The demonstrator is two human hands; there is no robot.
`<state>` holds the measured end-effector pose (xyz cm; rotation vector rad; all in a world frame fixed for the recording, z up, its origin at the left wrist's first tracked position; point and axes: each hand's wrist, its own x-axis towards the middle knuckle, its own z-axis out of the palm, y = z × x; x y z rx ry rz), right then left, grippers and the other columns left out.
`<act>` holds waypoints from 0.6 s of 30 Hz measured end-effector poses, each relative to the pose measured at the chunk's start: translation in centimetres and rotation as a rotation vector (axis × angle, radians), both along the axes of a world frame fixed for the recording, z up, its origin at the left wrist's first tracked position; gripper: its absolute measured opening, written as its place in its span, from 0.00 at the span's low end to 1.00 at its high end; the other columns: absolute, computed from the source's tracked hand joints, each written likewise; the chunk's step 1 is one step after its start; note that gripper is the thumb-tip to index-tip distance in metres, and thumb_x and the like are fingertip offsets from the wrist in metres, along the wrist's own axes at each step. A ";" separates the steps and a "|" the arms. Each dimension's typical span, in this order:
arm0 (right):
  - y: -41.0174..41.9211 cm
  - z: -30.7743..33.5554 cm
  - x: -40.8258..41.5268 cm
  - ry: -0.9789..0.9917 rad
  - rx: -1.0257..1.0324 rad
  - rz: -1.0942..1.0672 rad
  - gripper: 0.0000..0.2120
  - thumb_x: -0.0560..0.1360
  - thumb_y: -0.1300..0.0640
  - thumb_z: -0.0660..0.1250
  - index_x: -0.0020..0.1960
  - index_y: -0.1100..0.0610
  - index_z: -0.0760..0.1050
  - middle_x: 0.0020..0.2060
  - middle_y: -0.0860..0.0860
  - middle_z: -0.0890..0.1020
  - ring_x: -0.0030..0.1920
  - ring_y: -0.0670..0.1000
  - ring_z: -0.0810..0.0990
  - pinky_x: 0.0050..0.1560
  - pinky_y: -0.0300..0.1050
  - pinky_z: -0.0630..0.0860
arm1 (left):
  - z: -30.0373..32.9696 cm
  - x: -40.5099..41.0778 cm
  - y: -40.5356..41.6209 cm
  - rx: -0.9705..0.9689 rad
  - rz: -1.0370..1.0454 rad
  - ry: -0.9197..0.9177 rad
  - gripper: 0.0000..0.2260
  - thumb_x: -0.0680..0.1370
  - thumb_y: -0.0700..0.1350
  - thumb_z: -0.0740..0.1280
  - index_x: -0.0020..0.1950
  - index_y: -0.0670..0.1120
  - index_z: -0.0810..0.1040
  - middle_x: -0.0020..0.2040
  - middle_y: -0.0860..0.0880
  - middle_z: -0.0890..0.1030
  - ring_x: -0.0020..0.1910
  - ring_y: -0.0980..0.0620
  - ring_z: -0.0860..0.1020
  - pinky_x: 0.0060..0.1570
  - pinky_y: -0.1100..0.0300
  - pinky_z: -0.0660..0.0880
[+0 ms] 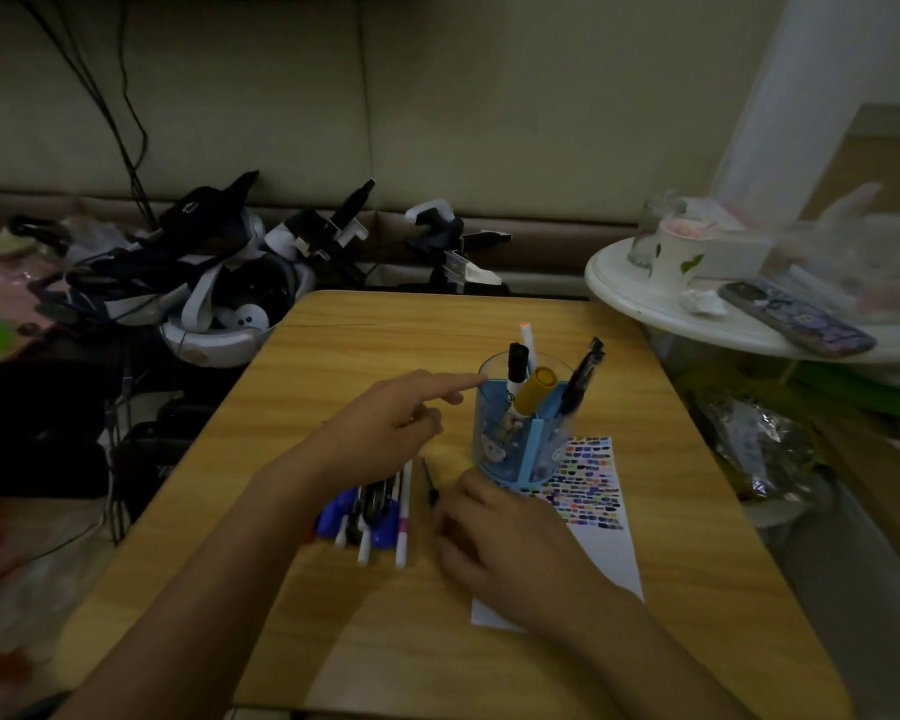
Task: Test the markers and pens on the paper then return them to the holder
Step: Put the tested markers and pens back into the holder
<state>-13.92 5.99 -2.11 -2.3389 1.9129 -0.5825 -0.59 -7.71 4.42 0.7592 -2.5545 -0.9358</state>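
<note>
Reaching toward the holder [520, 439] mid-bench, the left hand [385, 423] points a finger at its rim, gripping nothing; the right hand [494, 537] pins the paper [604, 543], its grip hidden, while untested pens [375, 511] wait alongside near the left edge

A light wood-grain table [489, 641] carries a translucent blue plastic pen holder [520, 439] just past centre toward 1 o'clock. A white sheet of paper [601, 548] covered in rows of coloured test strokes lies at 3 o'clock, its far corner under the holder. A bundle of white and blue markers and pens [372, 517] lies at 9 o'clock, a slim dark pen [429, 483] just beside it.
</note>
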 end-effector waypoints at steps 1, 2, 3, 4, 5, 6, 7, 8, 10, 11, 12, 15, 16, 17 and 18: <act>0.0 0.0 0.0 0.006 -0.015 -0.014 0.12 0.79 0.43 0.56 0.53 0.48 0.74 0.49 0.46 0.74 0.43 0.48 0.76 0.37 0.44 0.71 | 0.0 0.0 0.0 0.000 -0.002 -0.001 0.28 0.82 0.37 0.58 0.73 0.67 0.65 0.64 0.57 0.74 0.55 0.58 0.77 0.58 0.54 0.77; 0.0 0.0 0.0 0.007 -0.027 -0.025 0.11 0.79 0.43 0.57 0.52 0.49 0.72 0.46 0.46 0.74 0.41 0.48 0.76 0.36 0.45 0.70 | 0.0 0.0 0.0 -0.001 -0.002 -0.001 0.28 0.83 0.37 0.58 0.73 0.67 0.64 0.64 0.57 0.74 0.55 0.58 0.77 0.58 0.54 0.77; 0.0 -0.1 0.0 0.001 -0.032 -0.032 0.11 0.79 0.43 0.58 0.52 0.49 0.71 0.45 0.46 0.75 0.40 0.49 0.75 0.35 0.45 0.68 | 0.0 0.0 0.0 -0.002 -0.001 -0.002 0.28 0.83 0.37 0.58 0.72 0.67 0.64 0.64 0.57 0.74 0.56 0.58 0.77 0.58 0.54 0.77; 0.0 -0.2 0.0 -0.004 -0.027 -0.040 0.10 0.78 0.43 0.59 0.53 0.49 0.70 0.44 0.47 0.75 0.40 0.49 0.76 0.34 0.45 0.66 | 0.0 0.0 0.0 -0.002 -0.001 -0.002 0.28 0.83 0.37 0.58 0.72 0.68 0.64 0.64 0.57 0.74 0.56 0.58 0.77 0.58 0.54 0.77; 0.0 -0.3 0.1 -0.005 -0.018 -0.045 0.11 0.78 0.44 0.60 0.55 0.48 0.71 0.45 0.47 0.76 0.41 0.49 0.76 0.34 0.44 0.65 | 0.1 0.0 0.1 -0.004 -0.002 -0.004 0.28 0.82 0.37 0.58 0.72 0.68 0.64 0.64 0.57 0.74 0.56 0.57 0.77 0.58 0.54 0.77; 0.0 -0.4 0.1 0.002 -0.015 -0.046 0.12 0.78 0.45 0.60 0.58 0.48 0.71 0.45 0.47 0.77 0.41 0.49 0.77 0.34 0.44 0.64 | 0.1 -0.1 0.1 -0.005 -0.002 -0.005 0.28 0.82 0.36 0.58 0.72 0.68 0.64 0.64 0.57 0.74 0.56 0.57 0.77 0.58 0.54 0.77; 0.1 -0.4 0.1 0.004 -0.022 -0.047 0.14 0.77 0.46 0.60 0.60 0.47 0.72 0.45 0.46 0.78 0.41 0.49 0.77 0.33 0.43 0.64 | 0.1 -0.1 0.2 -0.006 -0.002 -0.006 0.28 0.82 0.36 0.58 0.73 0.67 0.64 0.64 0.56 0.75 0.56 0.57 0.77 0.58 0.54 0.77; 0.1 -0.3 0.1 -0.010 -0.024 -0.053 0.15 0.76 0.46 0.58 0.60 0.46 0.74 0.44 0.46 0.78 0.41 0.49 0.77 0.33 0.43 0.63 | 0.1 -0.1 0.1 -0.008 -0.001 -0.008 0.28 0.82 0.37 0.58 0.73 0.66 0.64 0.64 0.56 0.75 0.56 0.57 0.77 0.59 0.53 0.77; 0.2 0.2 0.0 -0.078 -0.015 -0.072 0.16 0.76 0.45 0.55 0.57 0.46 0.77 0.43 0.45 0.79 0.40 0.47 0.77 0.34 0.43 0.66 | 0.1 -0.1 0.1 -0.014 -0.001 -0.012 0.27 0.83 0.37 0.58 0.74 0.64 0.64 0.64 0.56 0.75 0.56 0.57 0.77 0.59 0.53 0.77; 0.3 0.6 -0.1 -0.117 -0.013 -0.078 0.16 0.76 0.45 0.55 0.55 0.45 0.78 0.43 0.44 0.79 0.40 0.45 0.77 0.35 0.42 0.67 | 0.0 -0.1 0.0 -0.013 -0.003 -0.010 0.27 0.83 0.37 0.58 0.74 0.64 0.64 0.64 0.56 0.75 0.56 0.57 0.77 0.59 0.53 0.77; 0.4 1.1 -0.2 -0.162 -0.014 -0.079 0.15 0.76 0.44 0.55 0.53 0.44 0.78 0.41 0.42 0.78 0.40 0.44 0.76 0.35 0.39 0.68 | 0.0 -0.1 0.1 -0.010 -0.004 -0.008 0.27 0.83 0.37 0.58 0.74 0.64 0.64 0.65 0.56 0.75 0.56 0.57 0.77 0.59 0.52 0.77; 0.8 2.6 -0.4 -0.341 -0.031 -0.047 0.10 0.74 0.40 0.64 0.47 0.45 0.77 0.38 0.40 0.76 0.39 0.42 0.76 0.34 0.34 0.68 | 0.0 -0.1 0.0 -0.015 -0.010 -0.016 0.27 0.83 0.38 0.58 0.75 0.65 0.63 0.65 0.56 0.74 0.57 0.57 0.77 0.58 0.54 0.77; 1.0 3.0 -0.5 -0.392 -0.039 -0.031 0.11 0.73 0.39 0.67 0.47 0.45 0.77 0.38 0.41 0.77 0.38 0.43 0.76 0.34 0.34 0.68 | -0.1 -0.1 -0.1 -0.015 -0.010 -0.016 0.27 0.83 0.38 0.58 0.75 0.65 0.63 0.65 0.56 0.74 0.57 0.57 0.77 0.58 0.54 0.77; 1.1 3.4 -0.7 -0.432 -0.047 -0.021 0.12 0.71 0.38 0.69 0.46 0.45 0.76 0.38 0.41 0.78 0.37 0.44 0.76 0.33 0.34 0.68 | -0.1 -0.1 -0.1 -0.014 -0.008 -0.015 0.27 0.83 0.38 0.58 0.75 0.65 0.63 0.65 0.56 0.74 0.57 0.58 0.77 0.58 0.55 0.77; 1.2 3.6 -0.8 -0.465 -0.061 -0.018 0.12 0.71 0.39 0.70 0.46 0.45 0.76 0.38 0.41 0.78 0.36 0.44 0.76 0.33 0.33 0.68 | -0.2 -0.1 -0.2 -0.013 -0.005 -0.015 0.27 0.83 0.39 0.58 0.75 0.66 0.63 0.66 0.57 0.74 0.57 0.58 0.77 0.58 0.55 0.77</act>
